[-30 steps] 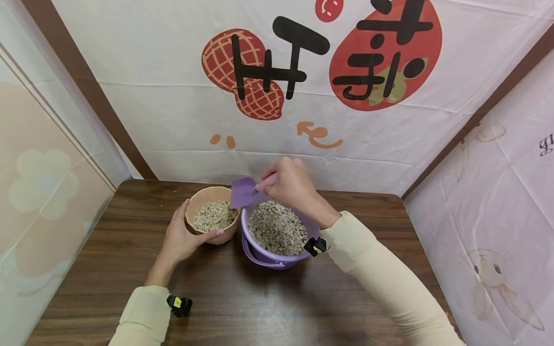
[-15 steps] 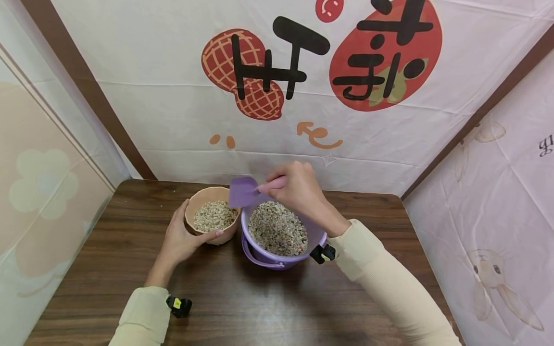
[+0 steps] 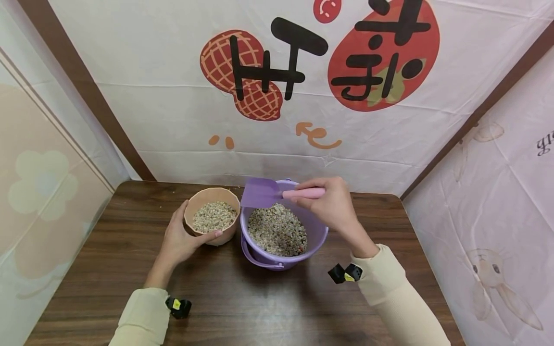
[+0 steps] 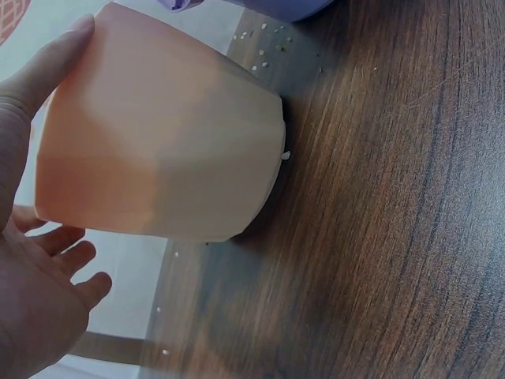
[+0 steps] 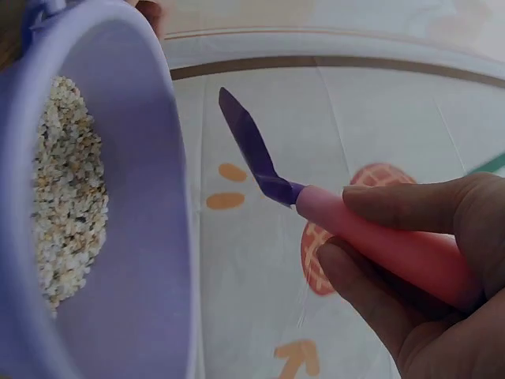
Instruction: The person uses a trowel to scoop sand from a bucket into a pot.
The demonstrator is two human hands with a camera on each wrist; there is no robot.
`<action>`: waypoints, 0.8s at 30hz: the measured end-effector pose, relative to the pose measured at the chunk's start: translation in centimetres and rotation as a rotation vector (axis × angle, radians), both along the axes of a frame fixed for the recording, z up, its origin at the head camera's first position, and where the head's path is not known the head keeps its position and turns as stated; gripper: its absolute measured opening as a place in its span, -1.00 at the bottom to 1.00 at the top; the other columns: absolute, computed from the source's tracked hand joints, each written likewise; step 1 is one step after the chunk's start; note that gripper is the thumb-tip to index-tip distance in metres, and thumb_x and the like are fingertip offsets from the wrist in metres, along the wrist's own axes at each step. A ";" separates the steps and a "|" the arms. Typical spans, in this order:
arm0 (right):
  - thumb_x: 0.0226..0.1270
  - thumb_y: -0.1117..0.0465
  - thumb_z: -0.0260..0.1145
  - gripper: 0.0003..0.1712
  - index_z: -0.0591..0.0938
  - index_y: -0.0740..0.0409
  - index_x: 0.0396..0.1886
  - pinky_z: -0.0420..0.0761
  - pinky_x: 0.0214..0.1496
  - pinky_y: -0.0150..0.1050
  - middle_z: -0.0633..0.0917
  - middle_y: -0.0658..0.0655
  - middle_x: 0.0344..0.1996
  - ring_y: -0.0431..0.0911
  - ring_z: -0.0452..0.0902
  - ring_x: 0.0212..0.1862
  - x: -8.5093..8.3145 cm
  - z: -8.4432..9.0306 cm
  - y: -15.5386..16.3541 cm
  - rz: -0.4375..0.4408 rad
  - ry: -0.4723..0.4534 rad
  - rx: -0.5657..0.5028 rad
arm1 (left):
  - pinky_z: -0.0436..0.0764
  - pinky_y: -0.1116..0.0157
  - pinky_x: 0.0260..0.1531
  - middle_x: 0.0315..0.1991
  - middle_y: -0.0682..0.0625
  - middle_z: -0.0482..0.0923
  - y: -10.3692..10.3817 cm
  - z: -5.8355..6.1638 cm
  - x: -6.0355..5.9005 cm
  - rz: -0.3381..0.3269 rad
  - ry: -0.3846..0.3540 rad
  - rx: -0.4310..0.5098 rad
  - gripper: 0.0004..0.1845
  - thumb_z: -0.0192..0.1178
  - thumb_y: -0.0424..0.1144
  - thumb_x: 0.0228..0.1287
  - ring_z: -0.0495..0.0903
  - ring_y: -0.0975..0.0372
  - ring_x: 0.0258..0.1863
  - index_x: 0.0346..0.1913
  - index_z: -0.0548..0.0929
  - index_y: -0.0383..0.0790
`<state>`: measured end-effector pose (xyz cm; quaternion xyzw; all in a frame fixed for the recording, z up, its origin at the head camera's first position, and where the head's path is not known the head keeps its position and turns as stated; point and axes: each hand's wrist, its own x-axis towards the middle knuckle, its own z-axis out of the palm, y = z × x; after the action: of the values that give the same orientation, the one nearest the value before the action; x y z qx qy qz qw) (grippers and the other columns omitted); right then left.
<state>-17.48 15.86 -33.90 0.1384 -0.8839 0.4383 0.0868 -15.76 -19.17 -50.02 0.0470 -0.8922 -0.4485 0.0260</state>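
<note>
My left hand [image 3: 179, 241] holds a peach flowerpot [image 3: 227, 232] by its side, thumb on the near rim and fingers round the left. Small pale gravel [image 3: 214, 216] lies inside the pot. Right beside it stands a purple bucket [image 3: 318, 240] with a mound of mixed gravel [image 3: 277, 230]. Above the bucket's back part, my right hand [image 3: 336, 204] grips the pink handle of a toy shovel [image 3: 261, 192]. Its flat purple blade points left over the bucket's rim, and no gravel shows on it. In the right wrist view, thumb and fingers pinch the handle [image 5: 394, 245].
A dark wooden table [image 3: 259, 307] bears everything. Loose gravel bits [image 4: 264, 63] are scattered near the pot's base. The bucket's handle [image 3: 259, 262] hangs down at the front. Printed cloth walls [image 3: 182, 120] close off the back and both sides.
My right hand has moved right and slightly down with the shovel, taking the blade from the pot's edge to over the bucket. The left hand and the pot have stayed in place.
</note>
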 end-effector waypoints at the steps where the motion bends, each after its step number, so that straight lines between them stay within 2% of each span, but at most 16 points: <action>1: -0.02 0.21 0.68 -0.78 0.86 0.02 -0.32 0.66 -0.29 -0.19 0.81 -0.07 -0.35 -0.20 0.73 -0.24 0.2 -0.2 0.4 -0.016 -0.004 -0.018 | 0.20 -0.32 0.35 0.54 -0.40 0.02 0.0 0.0 0.0 0.000 0.001 -0.001 0.44 0.62 0.19 -0.12 0.09 -0.27 0.48 0.64 -0.12 -0.27; 5: -0.03 0.18 0.69 -0.77 0.86 0.03 -0.32 0.67 -0.26 -0.24 0.81 -0.05 -0.37 -0.17 0.73 -0.26 0.9 -1.1 1.8 -0.052 -0.006 -0.088 | 0.20 -0.32 0.35 0.54 -0.40 0.02 0.1 0.0 0.0 0.002 0.001 -0.002 0.44 0.62 0.20 -0.13 0.09 -0.27 0.48 0.64 -0.11 -0.27; 13: -0.03 0.07 0.71 -0.68 0.86 0.07 -0.26 0.67 -0.29 -0.37 0.82 0.02 -0.42 -0.15 0.75 -0.21 2.5 -3.1 4.0 -0.132 -0.086 -0.246 | 0.20 -0.32 0.34 0.54 -0.39 0.01 0.1 0.2 0.1 -0.001 0.002 0.003 0.44 0.62 0.20 -0.13 0.08 -0.27 0.49 0.64 -0.13 -0.26; 19: -0.03 0.13 0.71 -0.61 0.84 0.21 -0.20 0.67 -0.35 -0.36 0.82 0.08 -0.38 -0.11 0.78 -0.26 3.4 -4.5 5.0 -0.161 -0.126 -0.334 | 0.20 -0.33 0.33 0.56 -0.38 -0.02 0.1 0.2 0.1 -0.004 0.001 -0.010 0.45 0.61 0.24 -0.13 0.07 -0.27 0.49 0.64 -0.14 -0.25; 24: -0.03 0.18 0.70 -0.61 0.83 0.21 -0.18 0.70 -0.31 -0.32 0.82 0.10 -0.38 -0.06 0.78 -0.26 4.1 -5.3 5.5 -0.180 -0.166 -0.384 | 0.20 -0.34 0.33 0.56 -0.38 -0.03 0.1 0.1 0.0 -0.011 0.012 -0.031 0.45 0.60 0.25 -0.13 0.06 -0.28 0.49 0.64 -0.13 -0.26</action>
<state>-13.33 21.40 -39.16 0.0033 -0.7971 0.5989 0.0771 -15.77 -19.11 -49.89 0.0387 -0.8992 -0.4349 0.0295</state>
